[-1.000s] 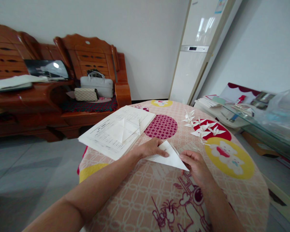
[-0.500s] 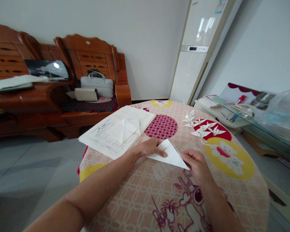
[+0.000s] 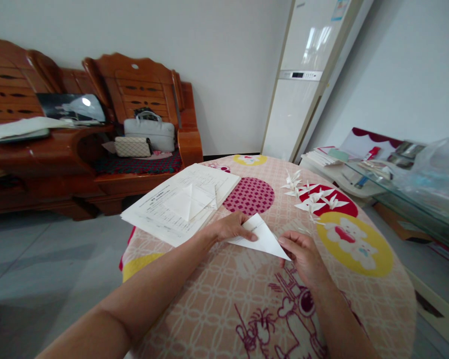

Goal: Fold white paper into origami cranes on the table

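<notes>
A sheet of white paper folded into a triangle (image 3: 266, 239) is held just above the patterned tablecloth, with a little print showing near its upper corner. My left hand (image 3: 234, 228) grips its left part, thumb on top and the other fingers hidden beneath. At the right, my right hand (image 3: 299, 252) pinches the edge near the pointed corner between thumb and fingers. Several white paper cranes (image 3: 316, 198) stand beyond my right hand. Left of my left hand lies a stack of printed sheets (image 3: 164, 212), with creased square paper (image 3: 190, 202) on top.
The round table wears a pink tablecloth (image 3: 209, 299). A glass shelf (image 3: 415, 197) with a plastic bag (image 3: 439, 167) stands close on the right. Behind are a wooden sofa (image 3: 134, 75) holding bags (image 3: 149, 132) and a tall white air conditioner (image 3: 295, 99).
Both hands keep their grip on the folded paper. My right fingers have shifted very slightly at its pointed corner; otherwise the view is almost the same.
</notes>
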The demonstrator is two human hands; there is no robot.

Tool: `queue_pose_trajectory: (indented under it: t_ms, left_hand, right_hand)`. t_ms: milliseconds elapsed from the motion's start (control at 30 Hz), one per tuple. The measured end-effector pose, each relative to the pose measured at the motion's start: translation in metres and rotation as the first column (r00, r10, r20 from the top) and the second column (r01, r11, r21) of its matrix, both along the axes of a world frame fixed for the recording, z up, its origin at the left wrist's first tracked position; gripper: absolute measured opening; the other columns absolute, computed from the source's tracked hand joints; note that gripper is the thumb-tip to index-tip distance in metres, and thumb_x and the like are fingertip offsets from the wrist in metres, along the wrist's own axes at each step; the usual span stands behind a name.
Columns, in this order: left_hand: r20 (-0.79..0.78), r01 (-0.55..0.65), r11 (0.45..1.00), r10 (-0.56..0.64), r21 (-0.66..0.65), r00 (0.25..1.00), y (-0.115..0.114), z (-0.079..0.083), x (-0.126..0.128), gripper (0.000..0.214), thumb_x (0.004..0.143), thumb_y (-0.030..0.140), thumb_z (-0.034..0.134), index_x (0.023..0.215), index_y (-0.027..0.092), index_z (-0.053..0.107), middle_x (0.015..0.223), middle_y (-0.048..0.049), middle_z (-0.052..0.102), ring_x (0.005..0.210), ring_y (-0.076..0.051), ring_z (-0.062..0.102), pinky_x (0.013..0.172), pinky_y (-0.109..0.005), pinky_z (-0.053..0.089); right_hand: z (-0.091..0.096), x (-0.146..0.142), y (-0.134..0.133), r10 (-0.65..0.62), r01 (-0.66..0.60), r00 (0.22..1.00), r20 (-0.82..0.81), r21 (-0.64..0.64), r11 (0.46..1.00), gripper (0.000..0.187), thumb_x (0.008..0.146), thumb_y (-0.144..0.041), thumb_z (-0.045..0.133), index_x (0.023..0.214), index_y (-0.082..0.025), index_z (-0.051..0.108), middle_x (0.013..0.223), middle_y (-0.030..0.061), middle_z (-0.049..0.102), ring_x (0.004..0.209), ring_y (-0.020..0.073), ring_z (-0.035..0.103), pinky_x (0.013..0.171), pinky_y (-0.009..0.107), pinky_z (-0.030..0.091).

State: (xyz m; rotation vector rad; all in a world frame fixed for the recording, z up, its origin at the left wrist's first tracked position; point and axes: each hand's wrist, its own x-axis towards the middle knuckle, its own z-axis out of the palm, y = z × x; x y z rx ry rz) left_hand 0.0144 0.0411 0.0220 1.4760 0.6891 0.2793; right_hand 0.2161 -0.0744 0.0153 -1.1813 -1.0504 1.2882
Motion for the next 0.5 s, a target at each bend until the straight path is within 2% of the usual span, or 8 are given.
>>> queue_pose_trajectory:
  t_ms: [300,500]
  left_hand:
    - [0.000,-0.001,1.000,0.001,0.009,1.000,0.0017,-0.0014,-0.0003,0.035,0.057,0.036,0.082,0.080,0.012,0.072,0.074,-0.0047,0.069,0.061,-0.014,0.059,0.054,-0.021,0.043]
    - [-0.045,0.009,0.997,-0.006,0.074,0.999,0.0047,-0.0045,-0.0019,0.037,0.059,0.039,0.080,0.082,0.012,0.072,0.075,-0.0041,0.068,0.061,-0.014,0.059,0.054,-0.021,0.041]
  right_hand:
    - [-0.0010,-0.0001,-0.0006,-0.072,0.069,0.995,0.071,0.045,0.997,0.024,0.076,-0.039,0.068,0.066,-0.017,0.063,0.048,-0.0027,0.056,0.041,0.0111,0.048,0.043,0.023,0.037]
    - [0.0018,-0.0014,-0.0010,0.020,-0.020,0.998,0.056,0.003,1.000,0.028,0.077,-0.042,0.065,0.062,-0.018,0.062,0.046,-0.0016,0.058,0.040,0.0115,0.047,0.042,0.024,0.037]
